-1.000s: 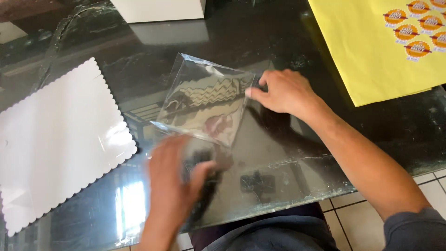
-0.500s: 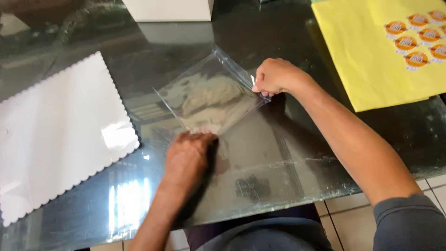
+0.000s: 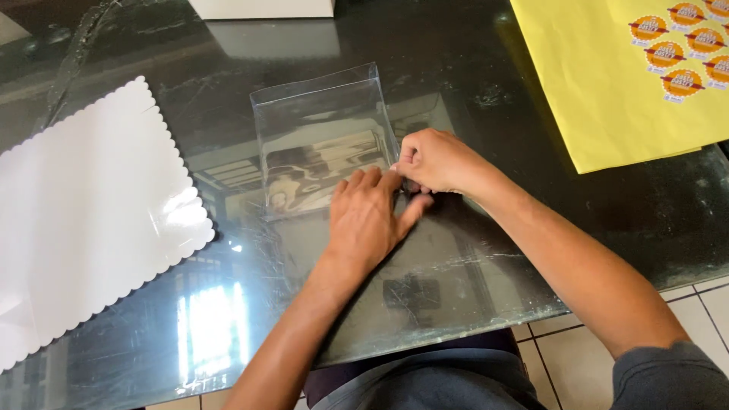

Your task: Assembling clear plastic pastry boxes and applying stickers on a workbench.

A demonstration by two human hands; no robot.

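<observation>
A clear plastic bag (image 3: 319,137) lies flat on the glass tabletop (image 3: 471,250), its open end toward me. My left hand (image 3: 368,216) rests palm down on the bag's near edge, fingers spread. My right hand (image 3: 437,161) pinches the bag's near right corner with curled fingers. Both hands touch each other at that corner.
A white scalloped board (image 3: 83,212) lies at the left. A yellow sheet (image 3: 607,91) with round orange stickers (image 3: 676,42) sits at the far right. A white box (image 3: 262,7) stands at the far edge. The table's near edge and tiled floor (image 3: 562,349) are below.
The bag, earlier lifted and tilted between my hands, now lies flat and squared on the glass. My left hand moved up onto its near edge; my right hand dropped to the corner.
</observation>
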